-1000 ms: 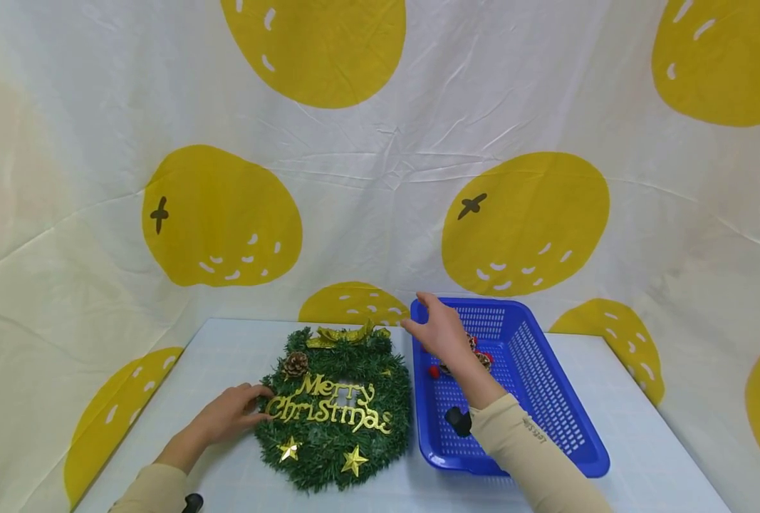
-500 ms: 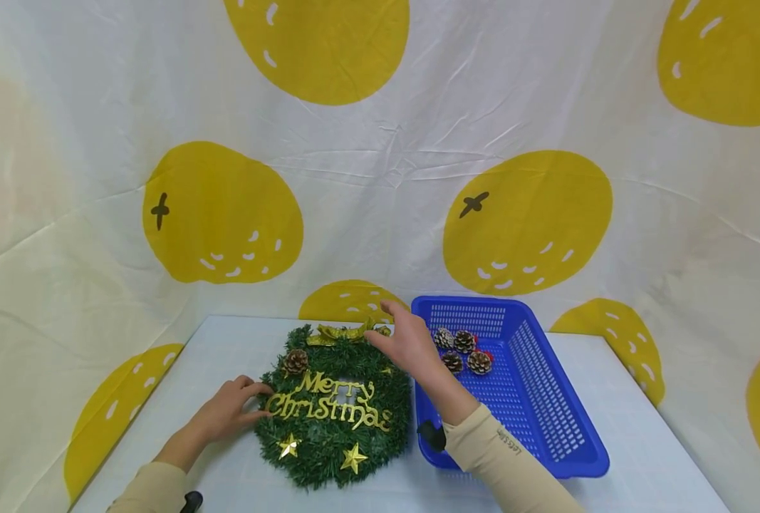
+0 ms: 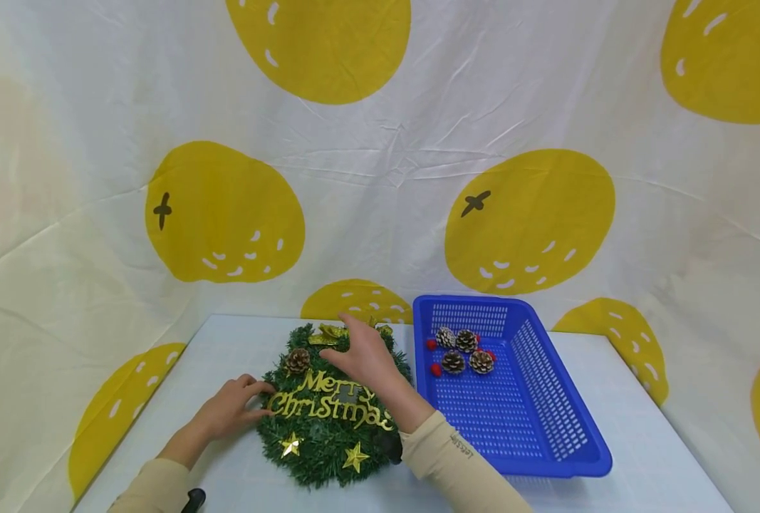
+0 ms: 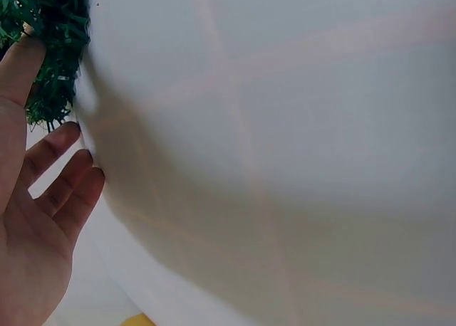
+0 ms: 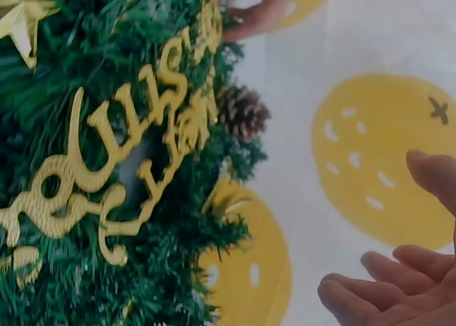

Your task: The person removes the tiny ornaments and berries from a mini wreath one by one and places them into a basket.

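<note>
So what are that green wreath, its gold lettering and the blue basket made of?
The wreath looks like artificial plastic needles: flat, shredded green strips in the right wrist view. The gold lettering seems to be moulded plastic with a shiny metallic finish, though thin metal can't be ruled out. The blue basket looks like rigid, glossy plastic, its walls and floor pierced with a regular grid of holes.

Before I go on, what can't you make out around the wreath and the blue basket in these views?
- Head view: the right hand hides the wreath top, so contact is unclear.
- Left wrist view: only a wreath edge beside the left hand; the frame cuts it.
- Blue basket: red bits beside the pine cones too small to identify.
</note>
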{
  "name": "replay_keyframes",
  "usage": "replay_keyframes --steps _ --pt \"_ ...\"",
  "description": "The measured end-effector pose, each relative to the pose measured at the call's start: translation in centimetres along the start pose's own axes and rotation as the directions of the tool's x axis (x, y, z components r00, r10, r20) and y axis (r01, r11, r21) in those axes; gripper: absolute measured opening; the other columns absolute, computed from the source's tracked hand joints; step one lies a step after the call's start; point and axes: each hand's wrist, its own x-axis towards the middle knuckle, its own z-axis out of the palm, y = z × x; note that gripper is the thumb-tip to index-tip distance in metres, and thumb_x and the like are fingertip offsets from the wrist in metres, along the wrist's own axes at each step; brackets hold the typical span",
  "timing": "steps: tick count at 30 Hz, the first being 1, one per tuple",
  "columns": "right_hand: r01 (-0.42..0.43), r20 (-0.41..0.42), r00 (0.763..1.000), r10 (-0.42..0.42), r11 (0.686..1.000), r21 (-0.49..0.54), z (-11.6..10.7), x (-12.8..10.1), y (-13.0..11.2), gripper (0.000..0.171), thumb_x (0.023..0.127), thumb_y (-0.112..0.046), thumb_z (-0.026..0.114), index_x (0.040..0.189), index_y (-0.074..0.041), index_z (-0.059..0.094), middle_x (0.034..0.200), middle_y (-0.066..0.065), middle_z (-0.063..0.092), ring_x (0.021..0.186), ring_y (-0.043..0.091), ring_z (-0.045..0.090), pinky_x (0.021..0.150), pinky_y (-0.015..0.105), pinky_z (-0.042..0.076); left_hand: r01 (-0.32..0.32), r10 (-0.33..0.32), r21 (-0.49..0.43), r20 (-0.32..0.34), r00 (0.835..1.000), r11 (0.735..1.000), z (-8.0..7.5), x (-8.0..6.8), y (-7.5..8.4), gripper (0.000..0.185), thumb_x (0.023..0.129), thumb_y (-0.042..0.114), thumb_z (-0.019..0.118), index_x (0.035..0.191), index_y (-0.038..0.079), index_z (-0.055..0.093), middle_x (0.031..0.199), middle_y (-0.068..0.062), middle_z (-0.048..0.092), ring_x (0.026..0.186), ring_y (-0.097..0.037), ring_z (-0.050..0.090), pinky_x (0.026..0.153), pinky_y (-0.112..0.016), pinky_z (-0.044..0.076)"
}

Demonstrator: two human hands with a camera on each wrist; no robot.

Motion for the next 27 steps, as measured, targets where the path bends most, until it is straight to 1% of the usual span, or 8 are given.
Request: replay_keyframes --steps 6,10,15,20,23,27 --pt "0.01 -0.003 1.0 -0.01 1.0 -0.004 1.0 0.1 -0.4 0.073 0.09 -0.033 0.073 0.15 -0.01 0.039 0.147 0.011 0.046 0.131 0.031 0.047 0.1 0.048 0.044 0.024 -0.024 -0.006 0.028 0.999 1.0 0.0 0.0 -0.2 0.038 0.082 0.042 0.077 0.113 0.025 0.066 0.103 -0.002 0.054 0.089 -0.021 0.051 0.066 -0.043 0.047" --pt "0.036 -0.024 0.999 -0.037 0.999 -0.007 1.4 0.3 -0.6 0.072 0.09 -0.03 0.073 0.15 -0.011 0.038 0.146 0.01 0.047 0.129 0.03 0.049 0.099 0.047 0.045 0.029 -0.029 -0.008 0.033 0.999 1.0 0.0 0.1 -0.2 0.037 0.082 0.043 0.077 0.113 0.026 0.066 0.103 -0.001 0.053 0.088 -0.02 0.05 0.066 -0.043 0.046" --pt "0.1 -0.04 0.994 -0.102 0.994 -0.044 2.2 0.8 -0.5 0.074 0.089 -0.029 0.075 0.151 -0.012 0.038 0.149 0.008 0.044 0.133 0.028 0.045 0.101 0.046 0.043 0.032 -0.032 -0.004 0.029 0.999 0.999 0.0 0.2 -0.1 0.036 0.081 0.041 0.077 0.112 0.027 0.066 0.102 0.0 0.053 0.087 -0.02 0.05 0.066 -0.043 0.046" --pt "0.15 -0.035 0.988 -0.153 0.985 -0.084 2.9 1.1 0.0 0.073 0.089 -0.029 0.074 0.151 -0.013 0.038 0.151 0.007 0.041 0.136 0.027 0.042 0.104 0.043 0.041 0.032 -0.031 -0.009 0.032 0.999 0.999 -0.1 0.2 0.0 0.036 0.081 0.041 0.077 0.112 0.027 0.066 0.102 -0.001 0.053 0.088 -0.02 0.05 0.065 -0.042 0.046" --pt "0.183 -0.034 0.981 -0.189 0.975 -0.123 3.3 1.3 0.3 0.072 0.089 -0.03 0.074 0.15 -0.013 0.039 0.151 0.007 0.041 0.136 0.026 0.042 0.103 0.043 0.041 0.032 -0.032 -0.006 0.031 0.999 0.999 -0.1 0.2 0.0 0.036 0.081 0.041 0.077 0.112 0.027 0.066 0.102 -0.001 0.054 0.088 -0.021 0.051 0.065 -0.043 0.046" --pt "0.198 -0.035 0.978 -0.206 0.967 -0.163 3.9 1.7 0.6 0.072 0.089 -0.031 0.074 0.15 -0.013 0.04 0.151 0.008 0.042 0.135 0.026 0.044 0.102 0.044 0.042 0.038 -0.038 -0.002 0.026 0.999 0.999 -0.1 0.2 0.1 0.036 0.081 0.041 0.078 0.112 0.026 0.066 0.102 -0.001 0.054 0.088 -0.02 0.051 0.064 -0.042 0.047"
